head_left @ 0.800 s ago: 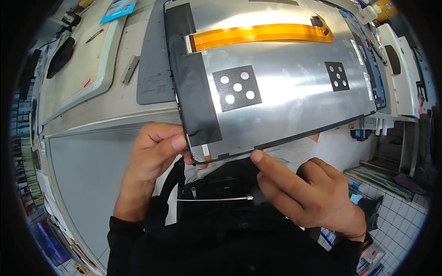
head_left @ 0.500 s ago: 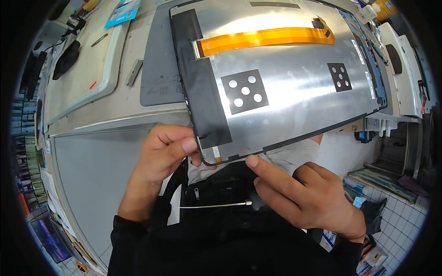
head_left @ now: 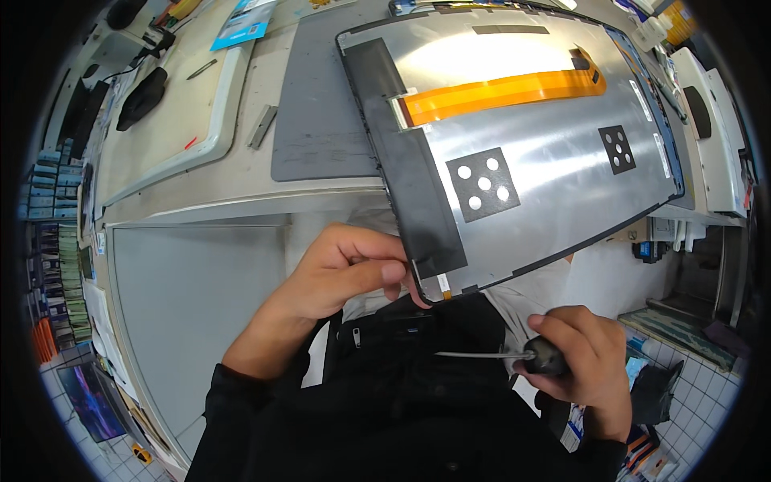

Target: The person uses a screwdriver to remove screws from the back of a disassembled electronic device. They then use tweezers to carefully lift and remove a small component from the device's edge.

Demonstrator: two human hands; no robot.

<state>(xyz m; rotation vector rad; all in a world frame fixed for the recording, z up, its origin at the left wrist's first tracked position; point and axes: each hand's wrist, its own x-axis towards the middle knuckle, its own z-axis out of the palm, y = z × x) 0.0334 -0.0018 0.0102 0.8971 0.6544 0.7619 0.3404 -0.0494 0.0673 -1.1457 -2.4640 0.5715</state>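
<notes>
A large display panel (head_left: 554, 169) lies tilted with its silvery metal back up, its near left corner jutting past the bench edge toward me. A wide orange flex cable (head_left: 498, 92) runs across it, and a black strip (head_left: 426, 201) covers its left end. My left hand (head_left: 345, 273) pinches that near corner between thumb and fingers. Below the panel's near edge, my right hand (head_left: 586, 353) is closed around the dark rounded handle of a thin metal-shafted tool (head_left: 482, 354). Its shaft points left, apart from the panel; its exact kind is unclear.
A grey mat (head_left: 321, 120) lies partly under the panel. To the left are a cream board (head_left: 177, 120) with a black object (head_left: 143, 98) on it, a small metal bar (head_left: 263, 127) and a blue packet (head_left: 243, 24). A white device (head_left: 711, 128) stands at right.
My right hand has drawn away from the panel's near edge, moving right with the tool, whose dark handle now shows. The panel and my left hand appear further right and slightly lower in view.
</notes>
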